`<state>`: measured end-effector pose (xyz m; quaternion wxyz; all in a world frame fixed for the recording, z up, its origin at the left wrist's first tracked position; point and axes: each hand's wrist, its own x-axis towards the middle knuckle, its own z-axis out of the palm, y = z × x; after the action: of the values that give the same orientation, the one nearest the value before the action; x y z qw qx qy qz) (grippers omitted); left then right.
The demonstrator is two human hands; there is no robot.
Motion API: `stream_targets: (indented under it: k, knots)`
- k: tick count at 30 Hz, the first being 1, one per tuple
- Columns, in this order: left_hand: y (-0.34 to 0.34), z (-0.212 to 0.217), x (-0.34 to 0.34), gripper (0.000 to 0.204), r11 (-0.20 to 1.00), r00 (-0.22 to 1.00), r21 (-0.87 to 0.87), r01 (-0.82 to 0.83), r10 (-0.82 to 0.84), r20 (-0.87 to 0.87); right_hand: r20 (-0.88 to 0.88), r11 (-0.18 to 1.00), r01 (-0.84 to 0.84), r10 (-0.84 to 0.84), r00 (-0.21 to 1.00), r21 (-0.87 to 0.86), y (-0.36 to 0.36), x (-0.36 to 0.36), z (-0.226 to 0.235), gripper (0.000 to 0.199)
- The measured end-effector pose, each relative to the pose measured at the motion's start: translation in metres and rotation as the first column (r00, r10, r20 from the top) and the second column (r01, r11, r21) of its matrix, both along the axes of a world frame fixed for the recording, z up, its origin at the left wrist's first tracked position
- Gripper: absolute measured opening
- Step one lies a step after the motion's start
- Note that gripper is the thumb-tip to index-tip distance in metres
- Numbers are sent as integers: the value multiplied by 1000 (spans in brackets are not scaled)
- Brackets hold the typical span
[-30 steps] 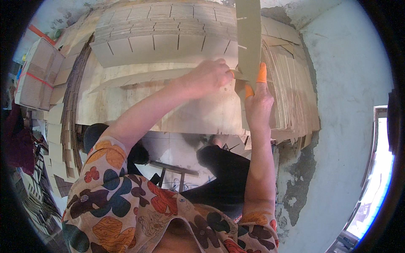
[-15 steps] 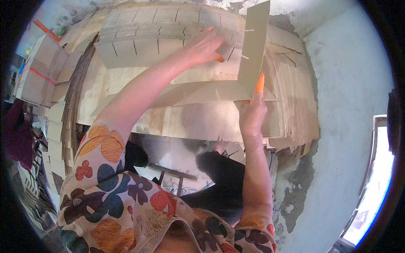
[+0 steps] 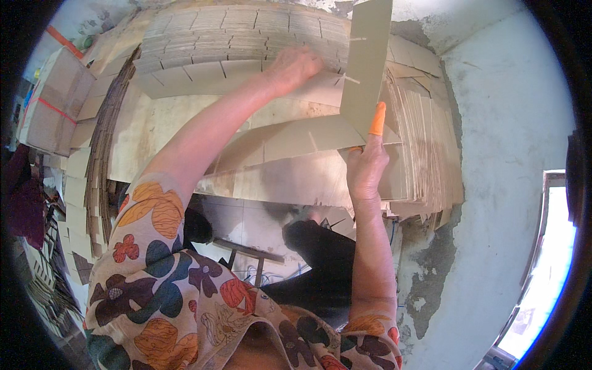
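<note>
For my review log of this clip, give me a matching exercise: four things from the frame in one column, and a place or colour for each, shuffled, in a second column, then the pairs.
Things:
1. left hand
2. right hand
3. finger cot
4. bundled boxes

Places or colours:
A. orange, on a raised fingertip
B. far left, tied with a red strap
C. reaching onto the slotted cardboard stack at the top
D. against the lower edge of the upright cardboard sheet

Pairs: 1-C, 2-D, 3-A, 4-B
</note>
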<state>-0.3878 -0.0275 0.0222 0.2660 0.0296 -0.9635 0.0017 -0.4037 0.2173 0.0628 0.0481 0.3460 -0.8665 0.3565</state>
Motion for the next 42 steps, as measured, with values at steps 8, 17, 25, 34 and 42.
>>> stream_targets:
  k: [8,17,25,34,42]
  knots:
    - [10,6,9,4,995,987,53,83,-75,-140,-4,996,-79,79,997,-33,6,3,0,83]
    - [24,14,17,8,978,960,70,198,-179,-217,47,995,-94,94,995,11,8,-1,-7,84]
    - [60,41,42,14,901,973,369,228,-201,-113,-98,975,-123,142,985,184,11,-11,-31,89]
    - [-3,58,-6,49,936,966,297,-189,124,225,20,978,-32,29,999,207,11,7,-22,83]
    - [-14,-2,-29,30,990,976,-18,-143,144,162,14,992,-76,75,997,101,13,6,-29,82]
